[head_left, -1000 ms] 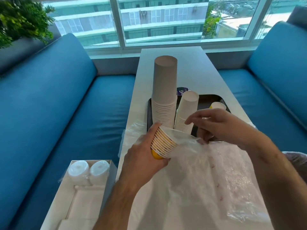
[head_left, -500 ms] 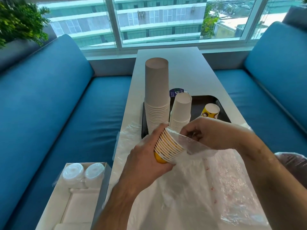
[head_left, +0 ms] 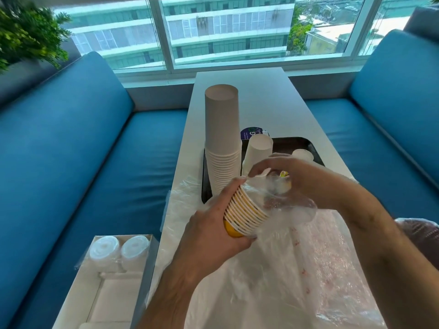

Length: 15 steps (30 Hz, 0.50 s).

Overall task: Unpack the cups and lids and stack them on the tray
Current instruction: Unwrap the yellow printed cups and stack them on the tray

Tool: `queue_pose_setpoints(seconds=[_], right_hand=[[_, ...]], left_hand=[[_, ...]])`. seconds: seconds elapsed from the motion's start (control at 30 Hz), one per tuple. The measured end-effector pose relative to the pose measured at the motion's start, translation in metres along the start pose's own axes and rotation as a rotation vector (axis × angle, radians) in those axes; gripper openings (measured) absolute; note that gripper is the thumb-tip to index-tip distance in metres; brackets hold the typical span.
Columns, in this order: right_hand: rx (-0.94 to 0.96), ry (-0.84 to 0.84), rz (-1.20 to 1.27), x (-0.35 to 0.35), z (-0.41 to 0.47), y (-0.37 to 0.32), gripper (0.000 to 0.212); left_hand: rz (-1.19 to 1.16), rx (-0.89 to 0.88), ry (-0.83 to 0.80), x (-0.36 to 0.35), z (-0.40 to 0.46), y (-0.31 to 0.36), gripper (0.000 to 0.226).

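The left hand (head_left: 209,224) grips a nested stack of yellow cups (head_left: 244,214) above the white table's (head_left: 261,100) near end; the right hand (head_left: 301,179) pinches its plastic wrap (head_left: 285,200). Beyond, a dark tray (head_left: 292,142) carries a tall cup stack (head_left: 222,138). Blue benches (head_left: 71,143) flank the table, which ends at a window (head_left: 228,32).

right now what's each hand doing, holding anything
Left hand: closed, holding the stack of yellow cups by its rim end.
Right hand: closed, fingers pinching the plastic wrap at the stack's far end.
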State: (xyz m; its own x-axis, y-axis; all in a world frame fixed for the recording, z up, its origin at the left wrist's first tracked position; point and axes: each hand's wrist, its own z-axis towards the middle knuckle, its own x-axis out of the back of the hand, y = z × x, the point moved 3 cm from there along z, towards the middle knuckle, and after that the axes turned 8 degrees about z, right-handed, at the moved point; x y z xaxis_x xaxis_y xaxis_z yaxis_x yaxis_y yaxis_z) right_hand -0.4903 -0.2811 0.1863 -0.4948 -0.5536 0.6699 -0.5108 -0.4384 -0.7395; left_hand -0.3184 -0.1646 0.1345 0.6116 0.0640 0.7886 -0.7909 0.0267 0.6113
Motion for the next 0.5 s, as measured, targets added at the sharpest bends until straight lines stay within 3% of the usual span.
queue_pose_setpoints(seconds=[0.2,0.3,0.4,0.43,0.5], right_hand=[[0.022,0.209,0.154,0.007,0.009,-0.007,0.008],[0.017,0.348,0.116,0.012,0.012,-0.003,0.005],[0.034,0.526,0.121,0.018,0.009,-0.005,0.007],[0.018,0.522,0.17,0.02,0.007,-0.003,0.012],[-0.073,0.35,0.309,0.018,0.005,0.001,0.042]], left_hand=[[-0.001,-0.015,-0.046,-0.002,-0.002,0.002,0.109],[-0.025,0.006,-0.057,-0.005,-0.005,0.0,0.106],[-0.05,0.03,-0.039,-0.003,-0.005,-0.002,0.103],[-0.055,0.036,-0.033,-0.002,-0.004,-0.003,0.102],[-0.061,0.041,-0.021,0.001,-0.004,-0.005,0.101]])
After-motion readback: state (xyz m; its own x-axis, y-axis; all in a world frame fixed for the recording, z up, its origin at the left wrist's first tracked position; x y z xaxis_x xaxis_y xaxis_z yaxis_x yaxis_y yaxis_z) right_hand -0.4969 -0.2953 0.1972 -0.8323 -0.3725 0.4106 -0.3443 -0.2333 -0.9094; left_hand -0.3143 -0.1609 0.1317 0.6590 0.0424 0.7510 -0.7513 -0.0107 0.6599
